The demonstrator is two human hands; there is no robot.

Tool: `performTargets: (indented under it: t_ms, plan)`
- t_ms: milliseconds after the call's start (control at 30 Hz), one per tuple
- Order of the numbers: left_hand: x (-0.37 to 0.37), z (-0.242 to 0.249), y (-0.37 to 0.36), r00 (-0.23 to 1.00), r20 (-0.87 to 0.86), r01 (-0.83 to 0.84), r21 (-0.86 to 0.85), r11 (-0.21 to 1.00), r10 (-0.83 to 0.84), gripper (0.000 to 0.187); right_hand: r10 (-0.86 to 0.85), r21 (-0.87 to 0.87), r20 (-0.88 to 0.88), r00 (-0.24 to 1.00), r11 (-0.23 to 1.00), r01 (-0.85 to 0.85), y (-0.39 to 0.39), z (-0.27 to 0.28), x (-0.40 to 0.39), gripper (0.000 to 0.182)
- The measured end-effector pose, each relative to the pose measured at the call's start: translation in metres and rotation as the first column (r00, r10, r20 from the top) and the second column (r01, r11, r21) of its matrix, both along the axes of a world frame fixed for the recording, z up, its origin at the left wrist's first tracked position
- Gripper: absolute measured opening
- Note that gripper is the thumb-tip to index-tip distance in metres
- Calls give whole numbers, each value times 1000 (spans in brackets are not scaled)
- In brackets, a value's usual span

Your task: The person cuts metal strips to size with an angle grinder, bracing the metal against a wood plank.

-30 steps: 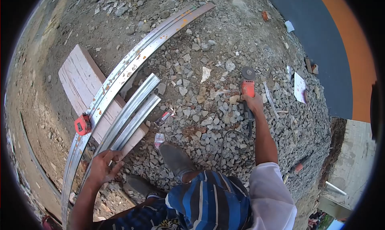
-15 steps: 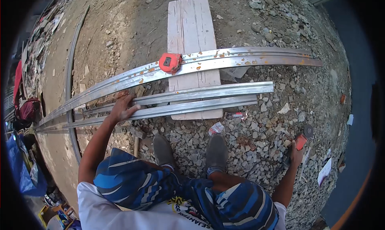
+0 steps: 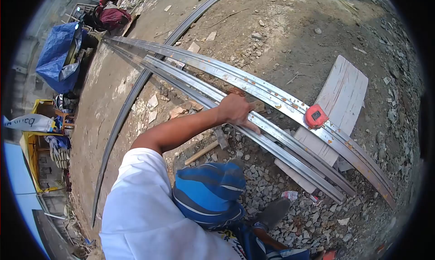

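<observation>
My left hand (image 3: pixel 236 109) is closed over a pair of silver metal channels (image 3: pixel 308 174), its thumb lying along the nearer one. Just beyond, longer channels with rust spots (image 3: pixel 258 88) run nearly parallel. A red tape measure (image 3: pixel 316 116) rests on top of them. Under the right-hand ends of the channels lies a whitish wooden plank (image 3: pixel 343 90). At the bottom edge, my right hand (image 3: pixel 321 254) is almost wholly cut off, beside the red body and dark disc of an angle grinder (image 3: pixel 331 254).
A hammer (image 3: pixel 202 152) lies on the ground below my left forearm. Another long dark metal channel (image 3: pixel 129 99) crosses beneath the others. Gravel (image 3: pixel 260 180) covers the ground around my shoe (image 3: pixel 274 212). A blue tarp (image 3: pixel 59 56) and a yellow frame (image 3: pixel 31 155) stand at the left.
The view has swung left, bringing the tarp side in and pushing my right hand with the grinder to the bottom edge. My left hand stays at the channels, now closed over them.
</observation>
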State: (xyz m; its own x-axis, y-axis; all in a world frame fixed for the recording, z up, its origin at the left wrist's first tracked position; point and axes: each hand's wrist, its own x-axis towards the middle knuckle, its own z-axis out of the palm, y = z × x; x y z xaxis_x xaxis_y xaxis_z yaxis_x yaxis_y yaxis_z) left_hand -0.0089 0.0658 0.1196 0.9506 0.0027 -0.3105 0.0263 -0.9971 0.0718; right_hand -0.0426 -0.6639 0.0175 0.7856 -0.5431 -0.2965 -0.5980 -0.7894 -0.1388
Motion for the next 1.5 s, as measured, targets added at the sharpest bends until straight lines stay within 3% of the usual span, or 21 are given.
performTargets:
  t_ms: [100, 167, 300, 367, 500, 567, 600, 767, 800, 833, 900, 967, 1000, 1067, 1233, 1333, 1500]
  plan:
    - [-17, -14, 15, 995, 94, 42, -16, 999, -40, 84, 260, 8, 81, 962, 965, -262, 51, 21, 19, 102]
    - [-27, -23, 21, 945, 293, 177, -91, 980, -143, 76, 398, -17, 140, 907, 917, -399, 77, 43, 22, 102]
    - [-35, -33, 31, 813, 491, 373, -28, 927, -312, 63, 615, -89, 247, 749, 784, -615, 130, 83, 19, 103]
    - [-38, -35, 35, 810, 474, 390, 3, 921, -345, 61, 701, -144, 290, 651, 705, -695, 154, 100, 20, 104]
    - [-46, -48, 36, 812, 479, 423, -91, 902, -332, 66, 845, -268, 314, 432, 516, -814, 192, 133, 27, 106]
    - [-50, -54, 39, 872, 392, 378, -154, 913, -295, 67, 857, -362, 492, 155, 363, -859, 229, 108, 50, 66]
    - [-53, -50, 39, 898, 343, 343, -156, 926, -275, 68, 855, -260, 484, 187, 344, -902, 255, 112, 55, 61]
    - [-57, -41, 35, 965, 160, 239, -210, 948, -208, 70, 893, -52, 396, 216, 256, -965, 321, 82, 80, 77]
    - [-58, -45, 37, 945, 226, 277, -168, 946, -236, 70, 875, -101, 444, 192, 261, -960, 325, 74, 83, 75]
    - [-57, -38, 33, 969, 143, 225, -182, 957, -201, 71, 854, -99, 482, 194, 273, -957, 326, 71, 87, 73]
    - [-56, -34, 29, 967, 157, 231, -202, 952, -201, 67, 825, -90, 538, 175, 263, -961, 324, 67, 91, 71]
    - [-61, -32, 33, 983, 103, 171, -209, 963, -152, 64, 829, -100, 536, 159, 249, -963, 322, 58, 91, 67]
    - [-62, -30, 33, 986, 94, 153, -237, 959, -134, 63, 820, -97, 535, 203, 298, -950, 322, 56, 89, 67]
    - [-65, -27, 32, 981, 102, 182, -236, 954, -162, 64, 860, -82, 487, 153, 220, -972, 323, 52, 86, 63]
    - [-66, -24, 36, 990, 65, 138, -224, 965, -126, 66, 845, -117, 518, 132, 223, -968, 327, 46, 81, 58]
    - [-64, -17, 40, 998, -33, 45, -167, 985, -51, 65, 780, -226, 622, 72, 267, -937, 342, 37, 75, 29]
    - [-64, -17, 56, 997, -1, 71, -141, 987, -72, 68, 768, -245, 635, 79, 298, -923, 359, 29, 70, 21]
